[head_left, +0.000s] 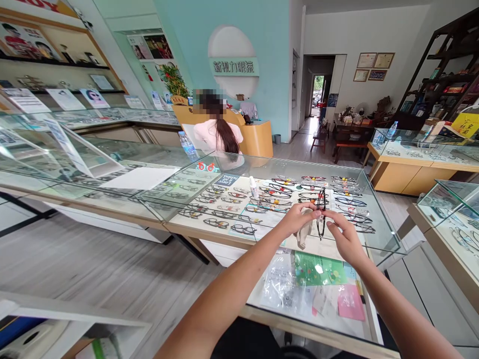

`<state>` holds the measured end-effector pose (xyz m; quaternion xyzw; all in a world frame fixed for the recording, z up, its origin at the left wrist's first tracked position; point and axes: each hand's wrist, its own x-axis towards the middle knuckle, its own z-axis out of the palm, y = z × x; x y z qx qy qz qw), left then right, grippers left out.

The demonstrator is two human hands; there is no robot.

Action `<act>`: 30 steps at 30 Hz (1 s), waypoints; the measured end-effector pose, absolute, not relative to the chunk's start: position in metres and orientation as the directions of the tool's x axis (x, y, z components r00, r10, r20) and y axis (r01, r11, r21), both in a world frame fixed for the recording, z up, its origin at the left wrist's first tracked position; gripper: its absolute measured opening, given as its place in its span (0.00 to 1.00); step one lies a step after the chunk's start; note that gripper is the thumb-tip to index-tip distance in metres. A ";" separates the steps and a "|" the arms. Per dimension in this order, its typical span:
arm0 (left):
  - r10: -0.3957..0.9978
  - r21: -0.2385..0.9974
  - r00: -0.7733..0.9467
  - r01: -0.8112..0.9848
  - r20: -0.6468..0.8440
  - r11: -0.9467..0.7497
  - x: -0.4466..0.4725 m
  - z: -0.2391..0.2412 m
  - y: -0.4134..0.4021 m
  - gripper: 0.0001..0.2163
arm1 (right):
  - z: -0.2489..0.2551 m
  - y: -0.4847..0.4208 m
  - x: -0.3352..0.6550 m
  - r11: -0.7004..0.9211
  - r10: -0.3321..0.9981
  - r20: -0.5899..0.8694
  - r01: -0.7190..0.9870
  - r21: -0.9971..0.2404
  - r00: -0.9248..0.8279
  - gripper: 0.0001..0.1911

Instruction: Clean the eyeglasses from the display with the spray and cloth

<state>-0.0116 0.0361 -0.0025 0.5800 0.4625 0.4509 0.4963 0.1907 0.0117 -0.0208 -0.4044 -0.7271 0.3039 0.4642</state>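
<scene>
Along the near end of this long glass tabletop (314,331), rows of spectacles (351,202) stretch away, a green leaflet (318,269) lying closer in. Both hands are up above it: the left hand (297,218) pinches thumb against finger, the right hand (343,233) pinches opposite, and between them, edge-on, is a dark-rimmed pair of eyeglasses (320,200). A beige cloth (304,234) hangs just below the left hand. Light and stiff, I'd judge, with thin rims that could bend under a squeeze; best held at bridge or rim, skin off the lenses. Tough to read: fingertips cover the middle, the temples blur into that angle, lenses fitted or not, can't tell. Forearms run out of shot below.
</scene>
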 end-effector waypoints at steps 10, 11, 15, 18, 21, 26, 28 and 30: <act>0.986 0.989 0.134 0.092 0.101 -0.113 -0.011 -0.002 0.034 0.23 | -0.008 0.012 0.191 0.189 0.978 0.187 0.015 -0.982 -0.092 0.13; 0.986 0.990 0.136 0.091 0.096 -0.109 -0.011 -0.002 0.033 0.23 | -0.008 0.013 0.191 0.159 0.983 0.157 0.005 -0.987 -0.097 0.14; 0.982 0.994 0.180 0.076 0.060 -0.075 -0.009 -0.001 0.029 0.24 | -0.008 0.016 0.189 0.031 0.986 0.041 -0.067 -0.997 -0.164 0.16; 0.977 0.998 0.211 0.049 0.031 -0.042 -0.008 0.000 0.025 0.25 | -0.006 0.015 0.188 -0.038 0.976 -0.009 -0.131 -0.991 -0.216 0.17; 0.970 1.000 0.245 -0.008 0.005 -0.003 -0.010 0.002 0.023 0.25 | -0.003 0.014 0.189 -0.100 0.961 -0.043 -0.195 -0.976 -0.274 0.17; 0.919 0.984 0.391 -0.133 -0.056 0.117 -0.022 0.005 0.026 0.24 | 0.001 0.017 0.197 -0.198 0.904 -0.079 -0.248 -0.948 -0.421 0.13; 0.889 0.971 0.455 -0.182 -0.054 0.153 -0.030 0.005 0.030 0.24 | 0.000 0.021 0.203 -0.235 0.863 -0.089 -0.239 -0.942 -0.496 0.12; 0.856 0.958 0.515 -0.218 -0.050 0.187 -0.038 0.005 0.034 0.25 | -0.001 0.025 0.211 -0.266 0.818 -0.100 -0.219 -0.939 -0.566 0.13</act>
